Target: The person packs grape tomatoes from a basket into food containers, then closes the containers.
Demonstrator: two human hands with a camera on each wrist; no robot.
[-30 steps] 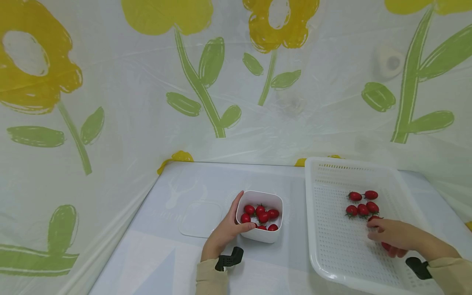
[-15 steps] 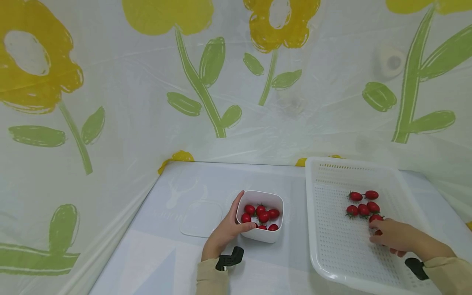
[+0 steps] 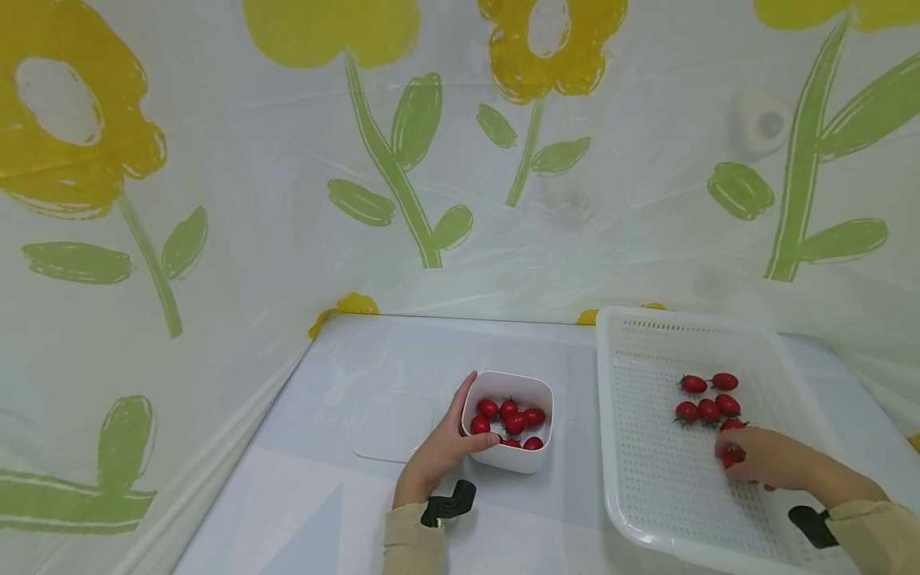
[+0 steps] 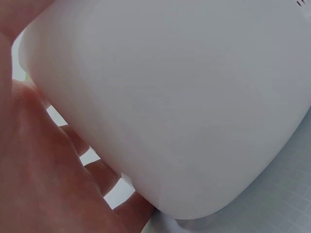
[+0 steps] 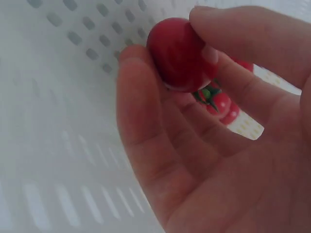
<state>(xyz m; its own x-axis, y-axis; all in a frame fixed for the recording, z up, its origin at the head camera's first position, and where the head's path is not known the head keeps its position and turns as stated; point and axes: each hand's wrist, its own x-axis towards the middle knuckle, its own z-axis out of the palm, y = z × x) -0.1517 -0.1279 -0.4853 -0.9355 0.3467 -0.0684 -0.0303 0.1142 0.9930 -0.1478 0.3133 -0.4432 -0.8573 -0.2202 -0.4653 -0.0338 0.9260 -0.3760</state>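
Observation:
My left hand (image 3: 442, 454) grips the near-left side of a small white square container (image 3: 512, 460), thumb over the rim and fingers along the outer wall. Inside it lie several red cherry tomatoes (image 3: 514, 423) with green stems. The left wrist view is filled by the container's smooth white wall (image 4: 175, 111). Over a white perforated basket (image 3: 625, 495) on the right, my right hand (image 3: 783, 459) pinches a cherry tomato (image 5: 180, 54) between thumb and fingertips. Several more cherry tomatoes (image 3: 708, 410) lie in the basket just beyond that hand.
A flat, pale rounded-square lid (image 3: 391, 427) lies on the light table (image 3: 345, 511) left of the container. Behind the table hangs a white sheet (image 3: 647, 200) printed with yellow flowers and green leaves. Both wrists wear black camera mounts (image 3: 449, 503).
My right hand has closed its thumb and fingers on a cherry tomato and drawn it slightly up and left within the basket. The left hand and container stay in place.

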